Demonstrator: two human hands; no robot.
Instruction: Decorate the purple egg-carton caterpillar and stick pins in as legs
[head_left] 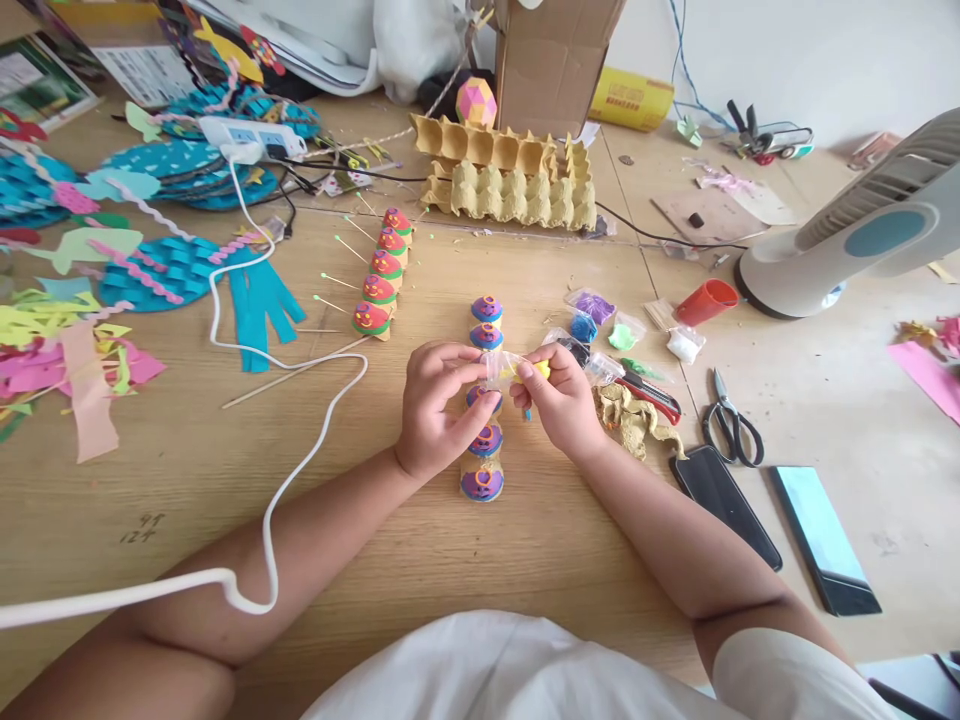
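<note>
Between my hands is a small clear plastic bag [495, 368] with yellow clay [541, 370] at its right end. My left hand [442, 408] pinches the bag's left side between thumb and fingers. The fingers of my right hand [561, 400] close on the yellow clay end. Directly beneath lies an egg-carton strip [481, 485] with purple and blue clay on its bumps and orange clay details; my hands hide its middle. To the left stands a second strip [379, 290] in red and green clay, with green-tipped sticks poking out.
Bagged clay [592, 305], a utility knife [651, 392], scissors [727, 425], and two phones [727, 505] lie to the right. A red cup [706, 300] and fan [832, 235] stand beyond. Egg cartons [517, 195] are at the back. A white cable [300, 475] crosses the left side near paper crafts [154, 270].
</note>
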